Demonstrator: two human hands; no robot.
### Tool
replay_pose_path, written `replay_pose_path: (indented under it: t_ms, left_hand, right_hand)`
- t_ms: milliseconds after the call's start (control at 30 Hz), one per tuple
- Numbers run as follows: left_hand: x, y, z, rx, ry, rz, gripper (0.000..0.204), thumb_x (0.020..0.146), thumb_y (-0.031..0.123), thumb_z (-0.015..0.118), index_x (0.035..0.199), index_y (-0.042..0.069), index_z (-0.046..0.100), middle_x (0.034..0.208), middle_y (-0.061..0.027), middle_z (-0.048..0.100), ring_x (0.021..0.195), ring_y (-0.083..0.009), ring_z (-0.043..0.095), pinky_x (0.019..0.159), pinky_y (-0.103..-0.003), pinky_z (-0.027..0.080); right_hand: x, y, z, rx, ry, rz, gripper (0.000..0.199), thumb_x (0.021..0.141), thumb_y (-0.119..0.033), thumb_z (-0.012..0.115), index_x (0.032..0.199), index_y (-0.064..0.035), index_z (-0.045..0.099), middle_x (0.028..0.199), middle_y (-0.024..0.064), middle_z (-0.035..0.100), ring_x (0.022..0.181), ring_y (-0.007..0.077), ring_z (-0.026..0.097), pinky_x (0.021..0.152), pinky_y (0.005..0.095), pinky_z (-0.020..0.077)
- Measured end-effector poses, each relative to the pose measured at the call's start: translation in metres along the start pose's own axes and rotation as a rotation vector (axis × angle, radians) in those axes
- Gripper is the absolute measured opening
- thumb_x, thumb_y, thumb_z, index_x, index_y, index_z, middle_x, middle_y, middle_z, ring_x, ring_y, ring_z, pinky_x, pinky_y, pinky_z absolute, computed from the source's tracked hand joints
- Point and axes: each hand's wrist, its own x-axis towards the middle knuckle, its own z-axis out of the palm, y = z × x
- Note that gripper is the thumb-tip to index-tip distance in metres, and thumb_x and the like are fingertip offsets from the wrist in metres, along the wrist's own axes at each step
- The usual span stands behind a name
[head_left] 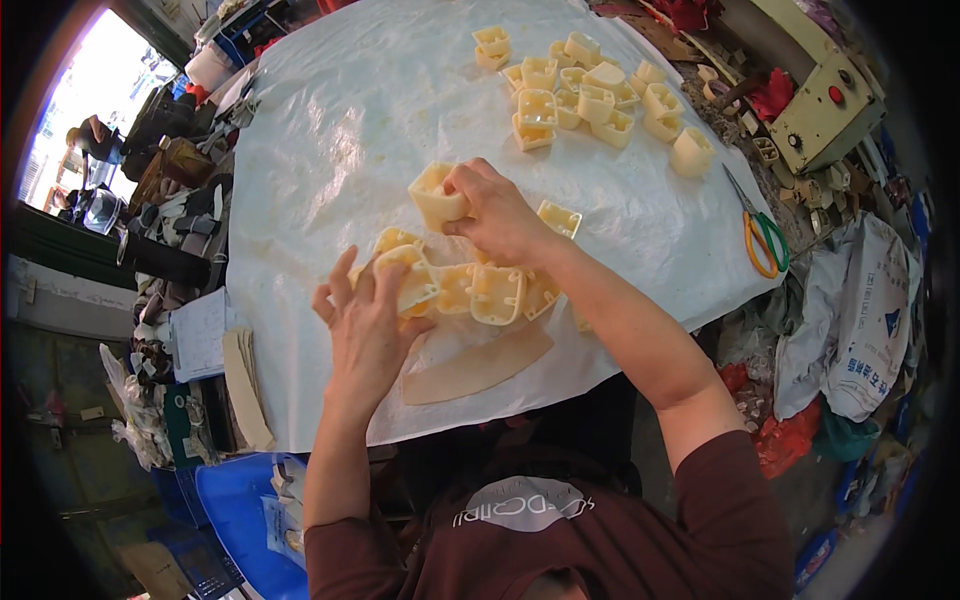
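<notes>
My right hand (pixel 500 215) pinches a cream-coloured, hollow plastic part (pixel 432 198) by its wall, over the white sheet in the middle of the table. Lower and to the left, my left hand (pixel 360 325) has its fingers spread, with the forefinger and thumb by another open-topped plastic part (pixel 418 284). Several similar cream parts, such as one squarish shell (pixel 497 296), lie close together under my right forearm, which hides some of them. Nearer to me is a curved tan strip (pixel 480 368), flat on the sheet.
A pile of similar cream parts (pixel 596 103) occupies the far right of the white sheet (pixel 330 180). Scissors (pixel 763 243) with orange and green handles lie at the right edge, beside a cream machine box (pixel 825 115). Papers (pixel 203 335) and scraps crowd the left side.
</notes>
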Motion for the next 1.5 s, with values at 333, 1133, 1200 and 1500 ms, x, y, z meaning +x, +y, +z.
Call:
replay_pose_path:
  t_ms: [333, 1133, 1200, 1500]
  left_hand:
    - [0.003, -0.009, -0.003, -0.41, -0.146, 0.023, 0.061, 0.069, 0.009, 0.071, 0.125, 0.012, 0.045, 0.144, -0.0176, 0.023, 0.131, -0.0354, 0.025, 0.106, -0.048, 0.017]
    - [-0.007, -0.008, 0.006, -0.267, 0.159, 0.097, 0.058, 0.071, 0.009, 0.069, 0.126, 0.018, 0.053, 0.132, -0.0134, 0.042, 0.123, -0.0312, 0.038, 0.102, -0.043, 0.031]
    - [-0.013, -0.01, -0.001, -0.254, 0.176, 0.104, 0.057, 0.072, 0.009, 0.068, 0.126, 0.015, 0.053, 0.131, -0.0121, 0.046, 0.125, -0.0286, 0.038, 0.103, -0.039, 0.031]
    - [-0.035, -0.021, -0.024, -0.206, 0.172, 0.085, 0.051, 0.084, 0.016, 0.06, 0.132, 0.009, 0.045, 0.137, -0.0081, 0.045, 0.13, -0.0214, 0.035, 0.105, -0.045, 0.022]
  right_hand:
    - [0.008, 0.014, -0.03, 0.315, -0.027, 0.311, 0.061, 0.073, -0.045, 0.074, 0.11, -0.0038, 0.049, 0.099, 0.0115, 0.061, 0.101, 0.0248, 0.056, 0.085, 0.0359, 0.0445]
    - [-0.026, 0.008, -0.06, -0.45, -0.155, 0.185, 0.048, 0.082, -0.039, 0.06, 0.113, -0.003, 0.056, 0.124, 0.0214, 0.051, 0.119, 0.0359, 0.044, 0.1, 0.0423, 0.0344]
    - [-0.017, 0.01, -0.059, -0.495, -0.218, 0.175, 0.042, 0.085, -0.037, 0.056, 0.106, -0.0012, 0.06, 0.114, 0.0225, 0.057, 0.112, 0.0351, 0.05, 0.098, 0.0424, 0.036]
    - [-0.014, -0.013, -0.07, -0.468, -0.371, 0.316, 0.043, 0.09, -0.033, 0.049, 0.112, 0.0025, 0.059, 0.112, 0.0237, 0.059, 0.106, 0.0329, 0.056, 0.094, 0.0409, 0.0407]
